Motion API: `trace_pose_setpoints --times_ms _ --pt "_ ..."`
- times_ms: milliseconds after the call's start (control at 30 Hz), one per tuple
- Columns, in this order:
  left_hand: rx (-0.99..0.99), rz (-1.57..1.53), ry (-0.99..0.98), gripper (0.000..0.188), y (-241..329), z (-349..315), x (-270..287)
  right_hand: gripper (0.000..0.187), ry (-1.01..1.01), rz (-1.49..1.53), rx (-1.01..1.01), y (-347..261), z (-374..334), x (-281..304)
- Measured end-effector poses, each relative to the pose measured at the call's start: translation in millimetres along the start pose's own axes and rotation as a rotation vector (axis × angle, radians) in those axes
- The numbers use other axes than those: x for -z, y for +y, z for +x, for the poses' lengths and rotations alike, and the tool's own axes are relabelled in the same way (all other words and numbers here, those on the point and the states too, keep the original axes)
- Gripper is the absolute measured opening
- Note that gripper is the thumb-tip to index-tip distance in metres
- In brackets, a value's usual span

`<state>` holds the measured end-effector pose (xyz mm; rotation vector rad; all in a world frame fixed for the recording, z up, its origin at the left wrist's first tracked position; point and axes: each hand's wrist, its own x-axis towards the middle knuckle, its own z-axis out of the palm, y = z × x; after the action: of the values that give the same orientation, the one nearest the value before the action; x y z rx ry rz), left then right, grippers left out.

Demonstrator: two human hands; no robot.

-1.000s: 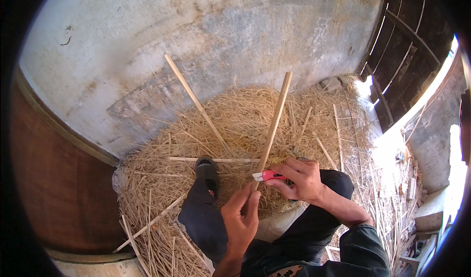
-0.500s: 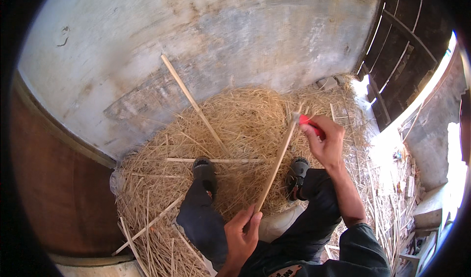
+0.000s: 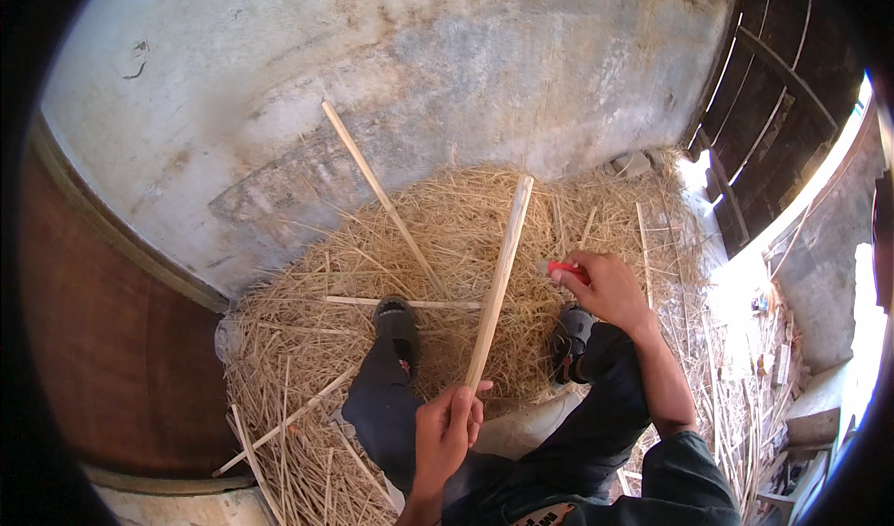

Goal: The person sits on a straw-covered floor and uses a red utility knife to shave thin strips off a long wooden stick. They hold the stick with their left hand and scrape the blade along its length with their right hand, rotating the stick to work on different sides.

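My left hand is closed round the lower end of a pale wooden stick, which points up and away from me, tilted slightly right. Its far end stands free above the straw. To the right of the stick, my right hand grips a red utility knife with a short grey blade at its left tip. A gap separates the blade from the stick. Part of the knife's handle is hidden in the fingers.
Straw and thin wood shavings cover the floor round my shoes. Another pale stick leans on the stained wall. More sticks lie at the left. A brown panel stands left, dark boards at the upper right.
My right hand has brought the knife down and left, away from the stick's far end. The stick has swung left to a steeper angle and turned in my left hand.
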<state>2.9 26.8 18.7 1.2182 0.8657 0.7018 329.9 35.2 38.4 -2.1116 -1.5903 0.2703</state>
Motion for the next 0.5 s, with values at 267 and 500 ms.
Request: trace_pose_setpoints --times_ms 267,500 --pt "-0.037 0.019 0.027 0.039 14.2 18.5 -22.8 0.026 0.262 0.327 0.381 -32.8 -20.6 -8.3" --pt "-0.163 0.155 0.072 0.031 9.3 27.5 -26.3 0.034 0.311 0.157 0.637 -50.7 -39.4 -25.7"
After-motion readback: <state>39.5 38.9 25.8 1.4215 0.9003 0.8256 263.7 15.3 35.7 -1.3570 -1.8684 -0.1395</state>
